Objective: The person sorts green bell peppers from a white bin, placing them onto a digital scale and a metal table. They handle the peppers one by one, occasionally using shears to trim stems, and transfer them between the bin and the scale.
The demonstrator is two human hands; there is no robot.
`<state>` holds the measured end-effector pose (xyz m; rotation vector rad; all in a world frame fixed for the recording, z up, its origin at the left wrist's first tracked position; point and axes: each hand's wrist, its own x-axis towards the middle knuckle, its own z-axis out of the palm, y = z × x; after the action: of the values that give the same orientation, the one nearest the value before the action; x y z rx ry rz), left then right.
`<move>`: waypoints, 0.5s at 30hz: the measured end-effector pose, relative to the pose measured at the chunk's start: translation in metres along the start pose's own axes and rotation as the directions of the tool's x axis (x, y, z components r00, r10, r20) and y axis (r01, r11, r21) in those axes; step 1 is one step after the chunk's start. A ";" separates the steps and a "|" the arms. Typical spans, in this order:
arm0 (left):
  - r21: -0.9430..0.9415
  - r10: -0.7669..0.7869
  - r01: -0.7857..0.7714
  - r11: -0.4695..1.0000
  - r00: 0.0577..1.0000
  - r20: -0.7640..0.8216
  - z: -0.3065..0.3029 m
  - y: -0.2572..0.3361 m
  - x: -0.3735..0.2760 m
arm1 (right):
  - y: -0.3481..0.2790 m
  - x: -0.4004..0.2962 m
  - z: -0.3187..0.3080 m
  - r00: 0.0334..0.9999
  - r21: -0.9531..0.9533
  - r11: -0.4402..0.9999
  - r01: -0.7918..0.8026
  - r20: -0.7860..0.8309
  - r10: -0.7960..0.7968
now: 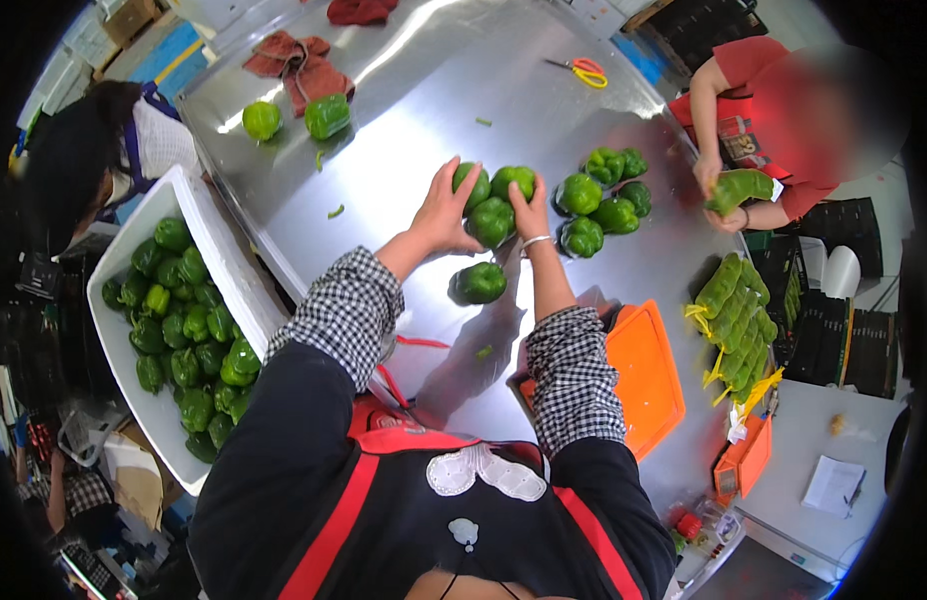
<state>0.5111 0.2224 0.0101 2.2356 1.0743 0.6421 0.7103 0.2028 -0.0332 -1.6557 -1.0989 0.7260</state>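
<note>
Three green bell peppers sit tightly together between my hands over the steel table. My left hand [441,210] curves around their left side, fingers spread over the upper-left pepper [472,196] and thumb by the lower pepper [492,223]. Against the upper-right pepper [513,180] press the fingers of my right hand [532,214], which wears a bracelet at the wrist. One more green bell pepper [481,283] lies just below, touched by neither hand. A group of several green bell peppers [580,194] rests to the right of my right hand.
A white foam box [231,281] of green peppers stands left. Two peppers lie by a red cloth [313,71]; scissors [587,73] lie at the far side. An orange bin [647,375] and bagged peppers [733,319] are right. A co-worker [778,127] holds a bag of peppers.
</note>
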 end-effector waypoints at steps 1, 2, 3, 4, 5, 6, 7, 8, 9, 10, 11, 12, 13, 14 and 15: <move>0.024 0.012 -0.012 1.000 1.000 -0.010 -0.001 0.001 0.000 | 0.000 -0.002 0.001 0.992 -0.055 0.998 0.039 -0.120 -0.045; 0.045 0.011 -0.011 0.999 1.000 0.008 -0.002 0.002 -0.005 | 0.001 -0.012 -0.008 0.979 -0.059 0.998 -0.021 -0.206 0.009; 0.058 -0.029 0.029 0.998 1.000 -0.004 -0.002 0.000 -0.013 | -0.009 -0.018 -0.011 0.960 -0.048 0.997 -0.064 -0.277 0.049; 0.081 -0.068 0.071 0.994 0.997 -0.029 -0.005 -0.001 -0.021 | -0.015 -0.030 -0.016 0.953 -0.014 1.000 -0.024 -0.303 0.019; 0.110 -0.099 0.106 0.988 0.993 -0.065 -0.015 -0.002 -0.025 | -0.024 -0.045 -0.020 0.943 0.026 0.999 0.029 -0.332 -0.018; 0.093 -0.161 0.164 0.982 0.986 -0.042 -0.027 0.001 -0.036 | -0.036 -0.068 -0.019 0.964 -0.068 0.997 0.034 -0.261 -0.050; 0.085 -0.173 0.182 0.980 0.979 -0.105 -0.037 0.001 -0.050 | -0.051 -0.093 -0.021 0.979 -0.166 0.985 0.052 -0.186 -0.084; 0.066 -0.179 0.192 0.979 0.970 -0.165 -0.048 0.003 -0.066 | -0.062 -0.116 -0.019 0.989 -0.311 0.941 0.136 -0.018 -0.149; 0.048 -0.185 0.200 0.979 0.957 -0.222 -0.060 0.005 -0.085 | -0.069 -0.137 -0.014 0.969 -0.433 0.869 0.240 0.155 -0.190; 0.069 -0.179 0.205 0.976 0.944 -0.276 -0.068 0.003 -0.105 | -0.062 -0.150 -0.008 0.961 -0.411 0.874 0.260 0.201 -0.192; 0.093 -0.178 0.216 0.972 0.935 -0.308 -0.084 0.005 -0.130 | -0.051 -0.158 -0.002 0.945 -0.384 0.877 0.289 0.258 -0.199; 0.114 -0.181 0.231 0.966 0.923 -0.339 -0.099 0.009 -0.153 | -0.042 -0.160 -0.002 0.944 -0.392 0.870 0.301 0.255 -0.212; 0.137 -0.189 0.255 0.957 0.908 -0.374 -0.117 0.013 -0.179 | -0.050 -0.163 0.003 0.977 -0.375 0.913 0.160 0.190 -0.093; 0.195 -0.192 0.293 0.936 0.889 -0.416 -0.136 0.015 -0.210 | -0.060 -0.164 0.016 0.978 -0.242 0.961 0.131 0.189 -0.086; 0.187 -0.215 0.337 0.923 0.853 -0.476 -0.151 0.010 -0.243 | -0.075 -0.167 0.027 0.981 -0.112 0.990 0.091 0.180 -0.070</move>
<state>0.2845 0.0639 0.0842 2.1296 1.7744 0.9621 0.5942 0.0697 0.0217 -1.6601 -1.3502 0.7773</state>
